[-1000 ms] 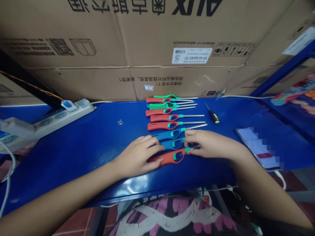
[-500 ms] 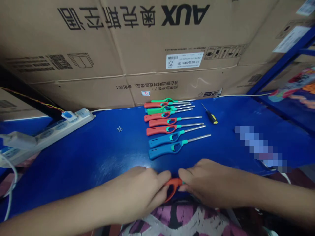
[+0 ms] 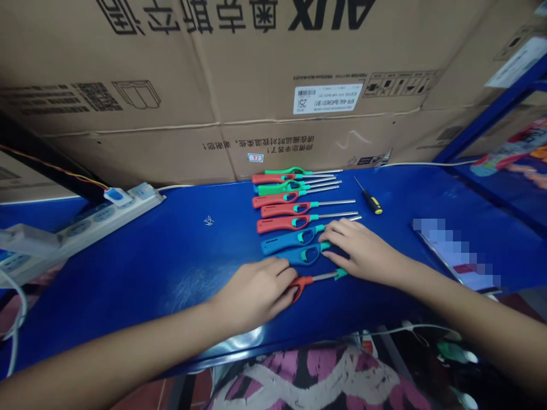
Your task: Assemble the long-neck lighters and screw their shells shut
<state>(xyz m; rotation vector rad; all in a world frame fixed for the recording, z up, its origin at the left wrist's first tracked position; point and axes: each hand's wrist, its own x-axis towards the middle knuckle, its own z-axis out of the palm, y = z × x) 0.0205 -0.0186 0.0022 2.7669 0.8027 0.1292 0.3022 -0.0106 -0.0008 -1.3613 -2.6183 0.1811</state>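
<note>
My left hand is closed around the handle of a red gas lighter low over the table's front part. Its metal tube points right, and a teal-green collar piece sits at the tube's far end. My right hand is open, fingers apart, over the metal tubes of two blue lighters, its fingertips at their collars. The nearer blue lighter is partly hidden by my left hand; the other blue lighter lies just behind. Beyond them, several red lighters and green lighters lie in a row.
A black-and-yellow screwdriver lies right of the row, with a phone nearer. Small screws are scattered on the blue table. A power strip with cables runs along the left. A large cardboard box stands behind.
Both hands have moved forward from the table's front edge. My right hand has come off the red lighter and reached the blue lighters' front ends. The red lighter's tube now shows, collar at its end.
</note>
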